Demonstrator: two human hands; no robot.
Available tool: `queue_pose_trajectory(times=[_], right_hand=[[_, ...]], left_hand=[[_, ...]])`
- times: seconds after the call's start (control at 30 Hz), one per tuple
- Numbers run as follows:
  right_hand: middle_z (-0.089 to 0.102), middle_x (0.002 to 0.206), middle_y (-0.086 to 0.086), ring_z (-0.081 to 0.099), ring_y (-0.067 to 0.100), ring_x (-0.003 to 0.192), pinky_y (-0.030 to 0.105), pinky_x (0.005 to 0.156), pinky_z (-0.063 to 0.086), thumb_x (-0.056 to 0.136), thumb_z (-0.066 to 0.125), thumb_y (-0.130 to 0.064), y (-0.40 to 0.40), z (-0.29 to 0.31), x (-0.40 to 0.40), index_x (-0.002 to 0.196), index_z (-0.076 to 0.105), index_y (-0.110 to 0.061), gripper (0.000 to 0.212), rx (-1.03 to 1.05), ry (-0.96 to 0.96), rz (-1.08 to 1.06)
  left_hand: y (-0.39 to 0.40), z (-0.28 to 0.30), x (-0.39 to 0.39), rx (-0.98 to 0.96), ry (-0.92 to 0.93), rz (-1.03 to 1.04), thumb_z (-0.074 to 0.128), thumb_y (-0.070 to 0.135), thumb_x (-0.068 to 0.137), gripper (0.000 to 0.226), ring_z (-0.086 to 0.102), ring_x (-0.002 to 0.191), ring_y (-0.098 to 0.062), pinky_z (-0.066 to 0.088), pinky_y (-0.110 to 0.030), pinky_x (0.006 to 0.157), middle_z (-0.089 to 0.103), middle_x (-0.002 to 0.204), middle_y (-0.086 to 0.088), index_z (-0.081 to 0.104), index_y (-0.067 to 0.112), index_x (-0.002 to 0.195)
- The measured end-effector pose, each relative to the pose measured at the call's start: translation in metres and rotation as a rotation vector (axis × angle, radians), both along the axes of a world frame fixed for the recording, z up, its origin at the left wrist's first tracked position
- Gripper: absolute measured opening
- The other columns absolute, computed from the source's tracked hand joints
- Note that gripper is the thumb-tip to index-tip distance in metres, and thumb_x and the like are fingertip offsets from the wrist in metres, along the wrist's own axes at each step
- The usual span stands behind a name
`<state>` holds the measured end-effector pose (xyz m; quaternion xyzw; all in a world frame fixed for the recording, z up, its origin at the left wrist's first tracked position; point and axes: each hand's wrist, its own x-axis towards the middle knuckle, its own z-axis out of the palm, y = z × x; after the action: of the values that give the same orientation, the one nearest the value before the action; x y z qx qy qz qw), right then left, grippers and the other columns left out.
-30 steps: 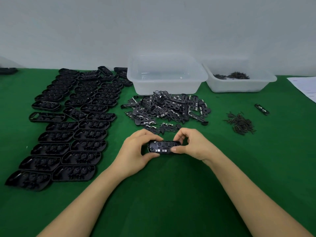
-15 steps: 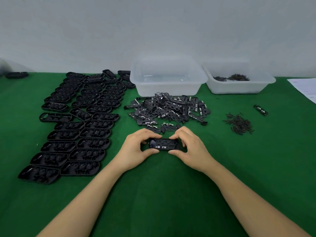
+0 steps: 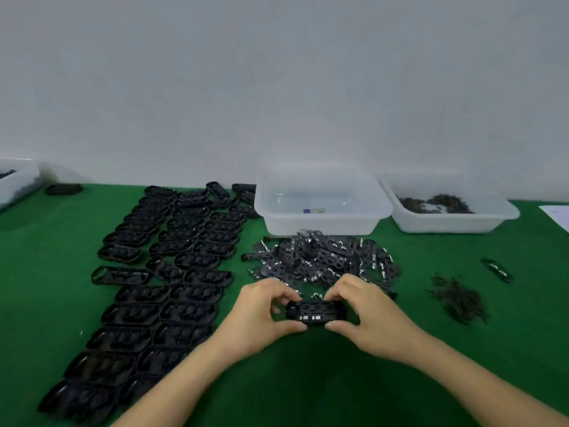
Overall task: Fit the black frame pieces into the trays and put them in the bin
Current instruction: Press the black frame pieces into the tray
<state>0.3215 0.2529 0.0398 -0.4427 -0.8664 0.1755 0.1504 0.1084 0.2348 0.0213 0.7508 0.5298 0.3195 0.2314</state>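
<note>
A small black oval tray (image 3: 315,312) with a black frame piece in it sits between my hands, just above the green table. My left hand (image 3: 261,315) pinches its left end between thumb and curled fingers. My right hand (image 3: 369,315) pinches its right end the same way. A heap of loose black frame pieces (image 3: 320,260) lies just beyond my hands. Behind the heap stands a clear plastic bin (image 3: 323,223).
Several rows of black oval trays (image 3: 172,272) cover the table's left side. A second clear bin (image 3: 452,223) with dark small parts stands at the back right. A pile of dark screws (image 3: 458,298) and one stray frame piece (image 3: 497,270) lie right of my hands.
The camera has tilted upward, so the table sits lower in view. Both hands keep their hold on the tray, with the fingers of both now curled over its top edge.
</note>
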Motion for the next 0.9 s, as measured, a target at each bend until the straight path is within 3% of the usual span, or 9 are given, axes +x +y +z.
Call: queue_pose_trajectory(times=[0.1,0.17,0.23,0.37,0.47,0.63,0.77,0.9], right_hand=[[0.042,0.084,-0.022,0.041,-0.008,0.075,0.012,0.068,0.03,0.076,0.068,-0.039,0.055,0.043,-0.011,0.1,0.057,-0.027,0.029,0.051,0.008,0.014],[0.041,0.077,-0.02,0.04,-0.009,0.068,0.007,0.065,0.03,0.075,0.071,-0.033,0.101,0.064,-0.022,0.099,0.06,-0.022,0.029,0.098,0.032,-0.031],[0.043,0.076,-0.017,0.041,-0.004,0.065,0.01,0.06,0.029,0.073,0.074,-0.03,0.146,0.073,-0.034,0.097,0.061,-0.018,0.03,0.113,0.051,-0.086],[0.055,0.095,-0.004,0.048,0.009,0.075,0.023,0.067,0.037,0.072,0.074,-0.025,0.222,0.062,-0.053,0.099,0.058,-0.014,0.033,0.033,-0.014,-0.176],[0.06,0.099,0.003,0.051,0.016,0.079,0.028,0.069,0.044,0.074,0.07,-0.022,0.261,0.041,-0.068,0.094,0.055,-0.014,0.025,-0.006,-0.131,-0.216],[0.061,0.092,0.009,0.054,0.024,0.077,0.028,0.06,0.041,0.075,0.063,-0.022,0.296,0.015,-0.082,0.082,0.054,-0.014,0.015,-0.015,-0.252,-0.237],[0.061,0.095,0.013,0.057,0.029,0.085,0.031,0.065,0.044,0.075,0.064,-0.02,0.302,0.002,-0.089,0.091,0.06,-0.006,0.022,-0.012,-0.27,-0.245],[0.058,0.103,0.015,0.055,0.03,0.093,0.031,0.07,0.043,0.078,0.065,-0.021,0.306,-0.002,-0.089,0.1,0.055,-0.005,0.029,0.017,-0.256,-0.322]], left_hand=[[0.056,0.05,-0.014,0.041,0.119,0.006,0.083,0.04,0.062,0.033,0.056,0.078,0.003,0.046,-0.016,0.072,0.064,0.084,0.014,0.066,0.03,0.089],[0.101,0.078,-0.02,0.043,0.162,0.034,0.081,0.038,0.065,0.03,0.059,0.086,-0.002,0.048,-0.025,0.081,0.066,0.09,0.011,0.064,0.029,0.089],[0.146,0.093,-0.023,0.062,0.252,0.055,0.078,0.037,0.07,0.026,0.06,0.09,-0.007,0.046,-0.032,0.087,0.066,0.095,0.011,0.063,0.029,0.089],[0.22,0.089,-0.023,0.154,0.693,0.089,0.065,0.048,0.078,0.031,0.057,0.096,-0.014,0.034,-0.032,0.085,0.065,0.102,0.01,0.061,0.028,0.102],[0.261,0.077,-0.018,0.205,0.935,0.078,0.061,0.045,0.081,0.028,0.056,0.096,-0.02,0.028,-0.031,0.078,0.066,0.099,0.005,0.062,0.026,0.101],[0.295,0.056,-0.01,0.181,1.108,0.088,0.053,0.023,0.085,0.006,0.056,0.089,-0.022,0.025,-0.028,0.073,0.065,0.092,-0.001,0.054,0.021,0.079],[0.304,0.039,-0.005,0.178,1.183,0.134,0.052,0.011,0.083,0.029,0.057,0.092,-0.021,0.025,-0.028,0.075,0.063,0.093,-0.001,0.035,0.02,0.062],[0.308,0.032,-0.004,0.173,1.178,0.211,0.056,0.016,0.082,0.032,0.056,0.089,-0.02,0.023,-0.029,0.074,0.062,0.089,0.001,0.033,0.021,0.06]])
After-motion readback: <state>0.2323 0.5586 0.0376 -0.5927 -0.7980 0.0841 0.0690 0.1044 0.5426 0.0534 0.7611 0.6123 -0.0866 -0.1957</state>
